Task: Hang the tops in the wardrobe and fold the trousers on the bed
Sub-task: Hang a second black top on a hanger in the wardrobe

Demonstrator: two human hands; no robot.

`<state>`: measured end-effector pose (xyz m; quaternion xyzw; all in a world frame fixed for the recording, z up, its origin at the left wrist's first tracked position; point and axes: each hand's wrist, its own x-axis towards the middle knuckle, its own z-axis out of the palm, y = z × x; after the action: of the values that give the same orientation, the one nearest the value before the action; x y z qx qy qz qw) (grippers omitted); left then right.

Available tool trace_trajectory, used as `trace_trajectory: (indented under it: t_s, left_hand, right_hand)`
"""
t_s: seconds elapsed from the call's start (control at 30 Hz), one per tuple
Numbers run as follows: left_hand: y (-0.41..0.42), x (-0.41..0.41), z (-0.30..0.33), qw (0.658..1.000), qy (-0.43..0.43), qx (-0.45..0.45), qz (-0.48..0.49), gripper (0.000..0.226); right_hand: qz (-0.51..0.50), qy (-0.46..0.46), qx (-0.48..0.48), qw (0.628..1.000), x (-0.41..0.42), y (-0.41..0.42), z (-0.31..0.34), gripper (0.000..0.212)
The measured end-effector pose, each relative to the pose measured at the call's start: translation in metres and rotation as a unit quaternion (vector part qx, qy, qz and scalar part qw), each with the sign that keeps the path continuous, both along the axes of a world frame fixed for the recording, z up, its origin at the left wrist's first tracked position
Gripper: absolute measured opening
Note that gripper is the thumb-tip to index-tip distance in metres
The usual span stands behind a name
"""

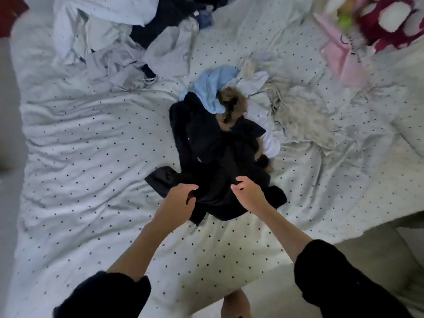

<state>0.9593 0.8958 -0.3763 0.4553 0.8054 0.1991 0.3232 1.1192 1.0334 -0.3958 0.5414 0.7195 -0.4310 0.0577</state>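
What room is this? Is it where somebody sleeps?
Most likely a bedroom. A bed with a dotted white sheet fills the view, loose clothes are piled on it, and a pink soft toy lies at one corner.

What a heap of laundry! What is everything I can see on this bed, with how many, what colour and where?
black garment: one, black, crumpled mid-bed, gripped at its near edge
light blue garment: one, pale blue, just behind the black one
brown furry item: one, brown, beside the blue garment; what it is, unclear
grey and white clothes pile: several, count unclear, far left
pink item: one, pink, far right, blurred
red cushion with white spots: one, far right corner
bed cover: one, white with dark dots
left hand: grips the black garment
right hand: pinches the black garment
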Motion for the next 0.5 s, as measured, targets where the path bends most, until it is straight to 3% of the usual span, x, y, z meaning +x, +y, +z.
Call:
trace_trajectory:
  t_s: [0.17, 0.23, 0.37, 0.5]
  left_hand:
    - [0.027, 0.012, -0.028, 0.999, 0.006, -0.041, 0.032, 0.036]
    - [0.027, 0.019, -0.038, 0.996, 0.000, -0.064, 0.058, 0.035]
    - [0.025, 0.025, -0.046, 0.991, 0.071, -0.100, 0.054, 0.044]
    - [0.033, 0.030, -0.043, 0.981, 0.128, -0.143, -0.006, 0.064]
  right_hand:
    - [0.012, -0.060, -0.015, 0.998, -0.039, 0.058, -0.043, 0.072]
    - [0.000, -0.069, -0.051, 0.996, -0.048, 0.069, -0.061, 0.073]
    - [-0.039, -0.011, -0.050, 0.998, -0.047, 0.076, -0.072, 0.031]
    - [-0.077, 0.124, -0.064, 0.987, -0.026, 0.069, -0.047, 0.009]
